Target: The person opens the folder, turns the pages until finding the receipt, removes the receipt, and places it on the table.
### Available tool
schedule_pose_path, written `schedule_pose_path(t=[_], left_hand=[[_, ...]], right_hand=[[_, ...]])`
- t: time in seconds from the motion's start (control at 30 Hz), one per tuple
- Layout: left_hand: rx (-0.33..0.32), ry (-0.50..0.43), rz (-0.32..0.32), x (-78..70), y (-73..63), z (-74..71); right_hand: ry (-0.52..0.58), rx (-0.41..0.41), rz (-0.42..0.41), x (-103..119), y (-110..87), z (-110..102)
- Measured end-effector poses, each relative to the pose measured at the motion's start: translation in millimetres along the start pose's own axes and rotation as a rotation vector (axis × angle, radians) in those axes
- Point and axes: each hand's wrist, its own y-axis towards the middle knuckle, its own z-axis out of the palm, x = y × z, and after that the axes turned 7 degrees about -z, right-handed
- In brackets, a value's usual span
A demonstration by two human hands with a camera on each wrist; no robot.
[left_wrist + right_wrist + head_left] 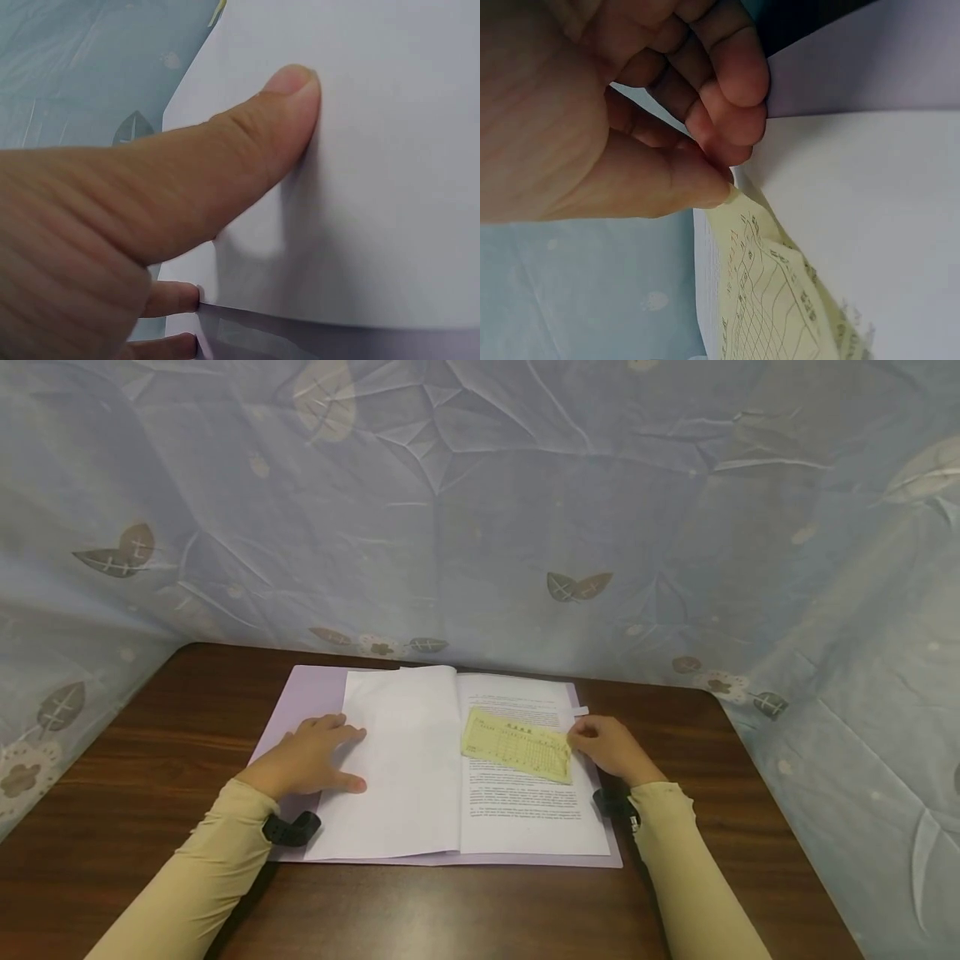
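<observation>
An open lavender folder (318, 692) lies on the table with a stack of paper inside. Its left side shows a blank white page (401, 760), its right side a printed page (525, 827). My left hand (311, 756) rests on the blank page near its left edge, thumb and fingers spread. On the printed page lies a yellow printed slip (517, 745), slightly creased. My right hand (611, 747) pinches the slip's right end between thumb and fingers, as the right wrist view shows, where the slip (769, 300) bends up toward the fingertips.
The dark wooden table (480, 910) extends around the folder. A pale blue patterned cloth (480, 527) hangs behind and at both sides. A small white tab (581, 711) sticks out at the folder's right edge. Black bands (291, 830) sit on both wrists.
</observation>
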Motion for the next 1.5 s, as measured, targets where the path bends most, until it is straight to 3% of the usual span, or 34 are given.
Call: schedule_pose_path(t=[0.57,0.83,1.23,1.5], left_hand=[[-0.001,-0.031,0.009,-3.6,-4.1,-2.7],[0.014,-0.001,0.026,-3.1,-4.7,-3.7],[0.03,-0.013,0.014,-4.0,-2.8,-3.6],[0.033,-0.005,0.009,0.6,-1.0,-1.7]], right_hand=[[0.057,-0.016,-0.017,-0.6,0.6,-4.3],[0.043,-0.038,-0.012,-3.7,1.2,-4.1],[0.054,-0.118,-0.08,-6.0,-3.7,-12.3],[0.001,-0.17,-0.143,-8.9,-5.8,-22.1]])
